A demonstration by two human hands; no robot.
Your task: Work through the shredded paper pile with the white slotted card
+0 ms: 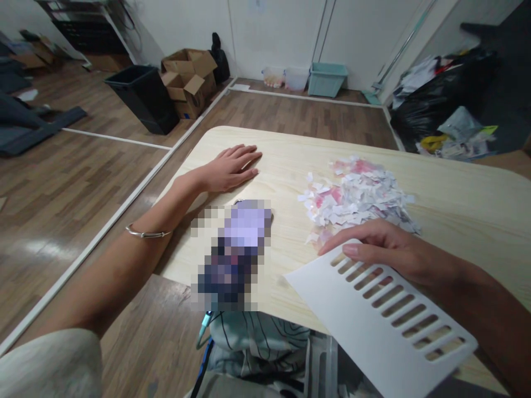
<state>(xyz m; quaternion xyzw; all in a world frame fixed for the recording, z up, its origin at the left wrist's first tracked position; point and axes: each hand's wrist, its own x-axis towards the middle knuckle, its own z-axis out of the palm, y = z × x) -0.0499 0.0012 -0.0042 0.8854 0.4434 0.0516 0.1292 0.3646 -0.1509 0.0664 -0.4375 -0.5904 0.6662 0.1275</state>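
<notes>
My left hand (232, 167) lies flat on the pale wooden table, fingers spread, with nothing in it. Just in front of it is a phone (249, 224), largely blurred by pixels, with a light-blue cable (204, 326) below its near end. In my right hand (385, 243) is a white slotted panel (348, 293), gripped between thumb and fingers along its slotted edge. The panel is tilted over the table's near edge. Right behind this hand lies a heap of torn paper scraps (365, 196), mostly white with some pink pieces.
The table (282, 160) has a rounded far left corner. Beyond it on the floor stand a black bin (143, 99), open cardboard boxes (188, 72) and a teal tub (327, 80). Black bags (443, 88) are piled at right. Below the near edge is a grey plastic container (327, 359).
</notes>
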